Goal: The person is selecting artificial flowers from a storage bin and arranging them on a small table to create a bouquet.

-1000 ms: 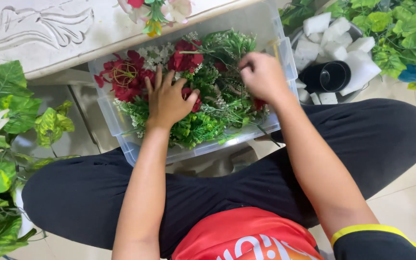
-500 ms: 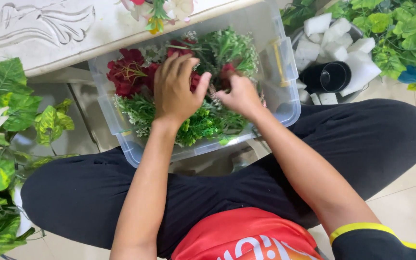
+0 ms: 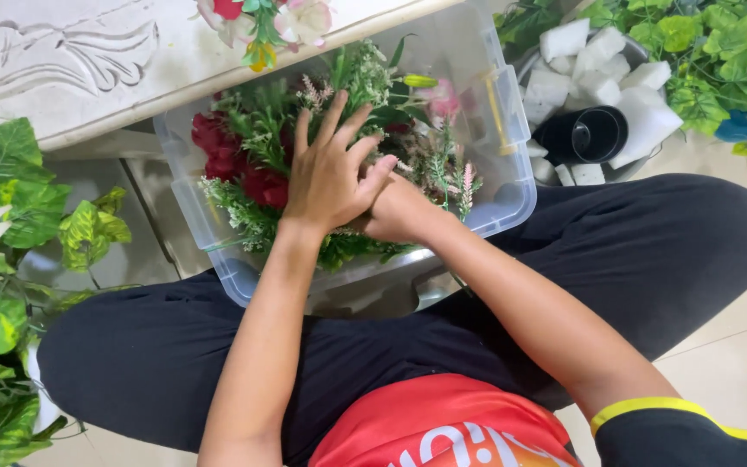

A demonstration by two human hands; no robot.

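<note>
A clear plastic bin (image 3: 516,203) rests against my crossed legs, packed with artificial greenery (image 3: 252,220), dark red flowers (image 3: 218,138) and pink sprigs (image 3: 453,177). My left hand (image 3: 330,173) lies flat on the greenery in the middle of the bin, fingers spread. My right hand (image 3: 399,212) is pushed into the foliage just below and right of it, touching the left palm. Its fingers are hidden under the left hand and the leaves.
A white carved tabletop (image 3: 88,52) with a flower bunch (image 3: 261,22) overhangs the bin's far side. At right, a metal bowl holds white foam blocks (image 3: 598,52) and a black cup (image 3: 585,134). Leafy plants stand at left (image 3: 10,216) and top right (image 3: 719,52).
My right hand has moved from the bin's right side to the middle, under the left hand. The left hand has shifted slightly right. Pink sprigs now show at the right.
</note>
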